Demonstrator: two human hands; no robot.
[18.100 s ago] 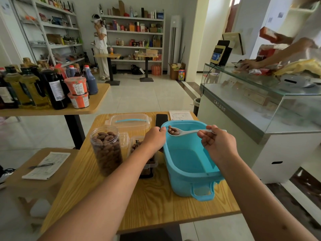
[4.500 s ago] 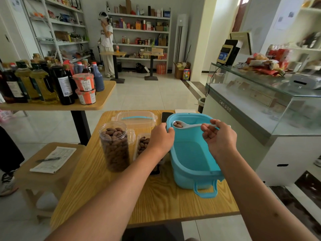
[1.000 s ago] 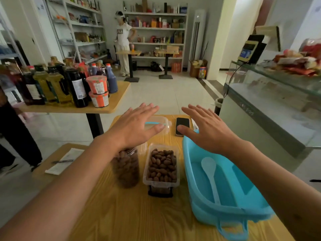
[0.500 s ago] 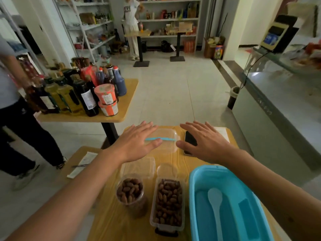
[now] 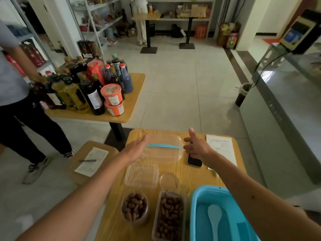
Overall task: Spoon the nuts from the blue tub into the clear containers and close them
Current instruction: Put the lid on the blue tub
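Both hands, left [image 5: 134, 150] and right [image 5: 197, 148], open, empty, flanking the lid [image 5: 163, 147]. Risk: right knocks the phone [image 5: 194, 160] while grabbing.

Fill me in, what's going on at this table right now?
A person is packing nuts. Both hands, left hand and right hand, are open on either side of a clear lid with a blue strip at the table's far end. The round jar and rectangular box hold nuts, both uncovered. The white spoon lies in the blue tub.
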